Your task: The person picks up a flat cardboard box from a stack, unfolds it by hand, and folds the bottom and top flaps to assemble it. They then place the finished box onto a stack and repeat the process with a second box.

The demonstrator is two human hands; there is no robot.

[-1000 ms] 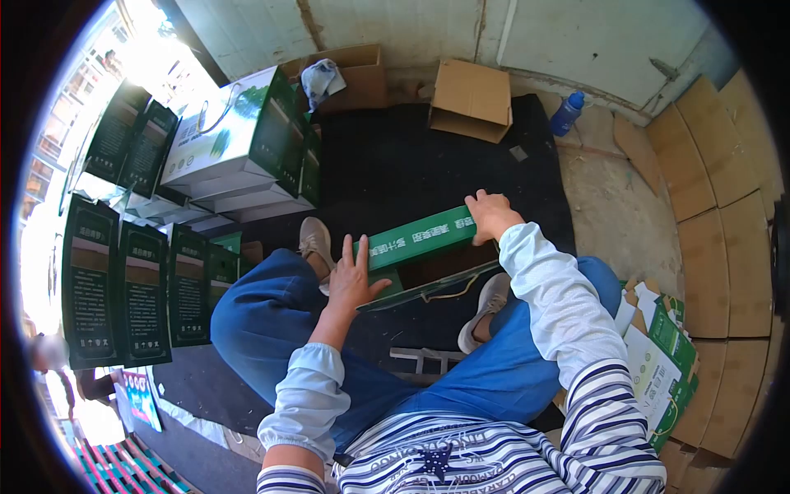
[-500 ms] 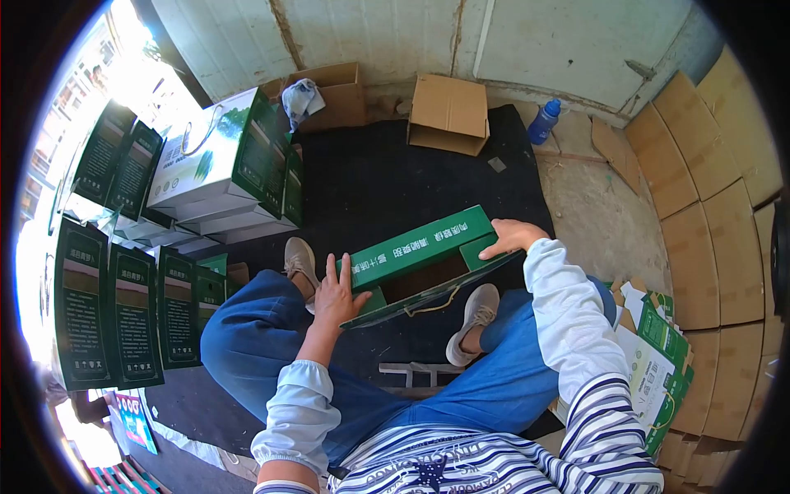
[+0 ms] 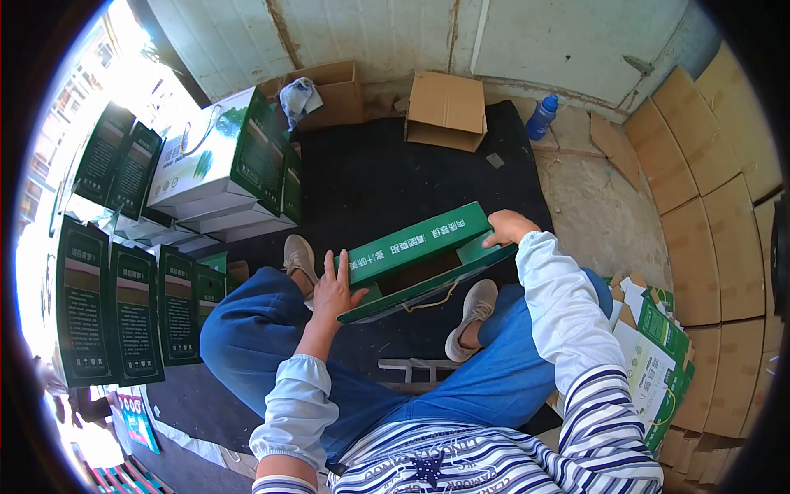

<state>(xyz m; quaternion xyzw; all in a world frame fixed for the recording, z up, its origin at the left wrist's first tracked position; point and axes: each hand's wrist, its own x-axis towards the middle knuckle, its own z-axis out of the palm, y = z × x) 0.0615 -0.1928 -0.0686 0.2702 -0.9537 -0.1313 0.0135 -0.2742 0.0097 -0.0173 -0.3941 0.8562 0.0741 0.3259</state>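
Between my knees a green printed cardboard gift box (image 3: 411, 244) lies tilted, with a long lettered flap raised along its far side. Its top is partly uncovered, showing a dark inside. A yellow cord handle (image 3: 434, 300) hangs on the side nearest me. My left hand (image 3: 333, 290) grips the box's left end, fingers along the flap and thumb toward the near edge. At the opposite end, my right hand (image 3: 508, 228) clasps the corner, its thumb over a small side flap; its other fingers are partly hidden.
Finished-looking green and white boxes (image 3: 202, 169) stand stacked at left. Flattened green and white cartons (image 3: 650, 366) lie by my right knee. Brown cartons (image 3: 712, 247) form a wall at right. An open brown carton (image 3: 446, 107) and a blue bottle (image 3: 542, 118) stand ahead.
The box and both hands have shifted slightly left and toward the far side in view. The box's small right-hand flap appears tilted further inward. Both hands keep their hold.
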